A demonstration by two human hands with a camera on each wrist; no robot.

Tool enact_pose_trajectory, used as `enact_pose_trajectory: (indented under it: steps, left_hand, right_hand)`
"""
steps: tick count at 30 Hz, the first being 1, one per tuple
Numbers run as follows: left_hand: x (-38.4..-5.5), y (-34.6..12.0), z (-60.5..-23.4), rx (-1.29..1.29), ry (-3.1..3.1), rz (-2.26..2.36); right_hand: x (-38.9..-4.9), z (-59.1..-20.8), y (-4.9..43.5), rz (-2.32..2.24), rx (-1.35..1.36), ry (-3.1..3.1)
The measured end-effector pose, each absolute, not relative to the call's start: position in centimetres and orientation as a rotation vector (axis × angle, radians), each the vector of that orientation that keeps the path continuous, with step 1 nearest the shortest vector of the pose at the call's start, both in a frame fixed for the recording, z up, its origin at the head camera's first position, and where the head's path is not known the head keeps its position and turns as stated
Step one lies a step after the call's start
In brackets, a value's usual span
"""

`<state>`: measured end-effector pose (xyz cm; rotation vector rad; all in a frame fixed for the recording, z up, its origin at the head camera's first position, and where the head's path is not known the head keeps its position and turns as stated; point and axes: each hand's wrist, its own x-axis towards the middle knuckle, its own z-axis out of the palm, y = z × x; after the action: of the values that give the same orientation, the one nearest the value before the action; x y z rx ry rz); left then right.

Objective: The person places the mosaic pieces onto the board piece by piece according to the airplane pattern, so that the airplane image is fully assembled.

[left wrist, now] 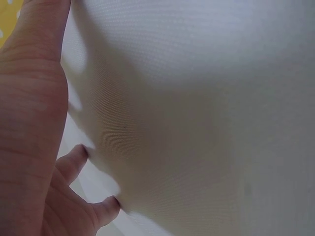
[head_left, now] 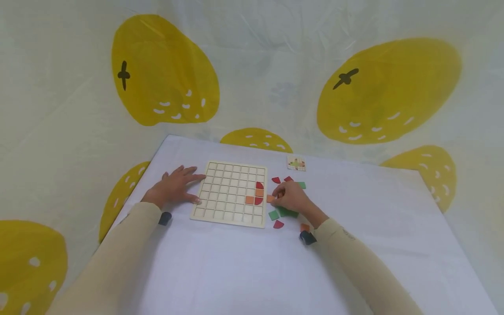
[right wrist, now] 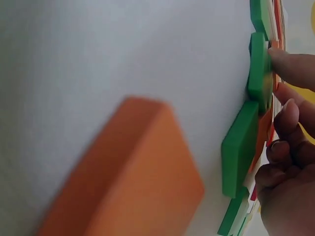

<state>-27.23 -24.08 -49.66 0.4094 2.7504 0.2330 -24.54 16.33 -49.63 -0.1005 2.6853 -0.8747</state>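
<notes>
My left hand [head_left: 173,186] lies with its fingers spread on the white tabletop, its index finger and thumb tips at the left edge of a cream grid board [head_left: 220,192]. Fingers of that hand [left wrist: 74,162] also show in the left wrist view. Two red quarter-circle tiles [head_left: 259,185] and two orange square tiles [head_left: 250,200] sit in cells at the board's right side. Just past the right edge, my right hand [head_left: 293,199] pinches another orange square tile [head_left: 270,198] between thumb and fingers. The right wrist view shows this hand [right wrist: 295,142] behind green tiles [right wrist: 238,147].
Around my right hand lie loose red quarter-circles [head_left: 278,224] and green tiles [head_left: 273,215]. An orange tile [head_left: 305,227] lies near the right wrist. A small pattern card [head_left: 296,163] stays farther back. A fruit-print cloth [head_left: 260,78] hangs behind the white table [head_left: 236,262].
</notes>
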Motion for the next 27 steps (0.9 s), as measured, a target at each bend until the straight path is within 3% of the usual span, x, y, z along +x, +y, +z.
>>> enact_pose_trajectory:
  steps: [27]
  left_hand:
    - [-26.7, -23.9, -49.5, 0.435, 2.774, 0.261]
  right_hand:
    - [-24.5, -49.5, 15.8, -1.052, -0.254, 2.655]
